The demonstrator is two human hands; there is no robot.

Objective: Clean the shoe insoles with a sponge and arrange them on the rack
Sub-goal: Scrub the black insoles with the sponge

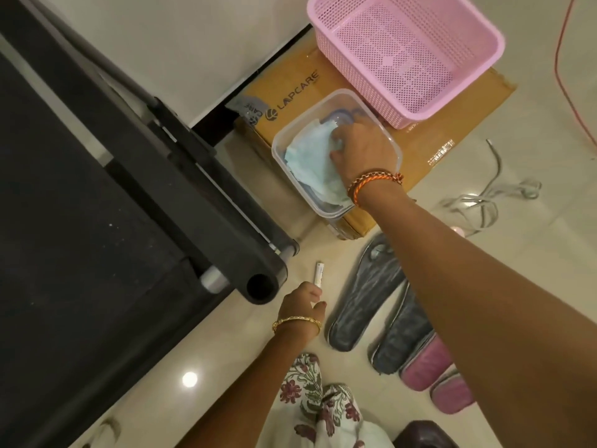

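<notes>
Four insoles lie side by side on the pale floor at lower right of the head view: two dark insoles (pixel 365 295) and, nearer the bottom edge, two pink insoles (pixel 428 367), partly covered by the right forearm. They look thin, light and bendy, so taking one near the heel or mid-length should stop it flopping. At upper centre the right hand (pixel 361 147) reaches into a clear plastic tub (pixel 284 150) and curls its fingers onto a pale blue cloth or sponge (pixel 310 156), which looks soft and possibly wet; I cannot tell which it is. The left hand (pixel 300 305), lower centre, pinches a small white tube (pixel 318 274). A dark rack (pixel 206 202) fills the left side, its corner close beside the left hand, leaving a narrow strip of floor. A pink basket (pixel 407 53) sits on a cardboard box (pixel 429 143) at top right.
</notes>
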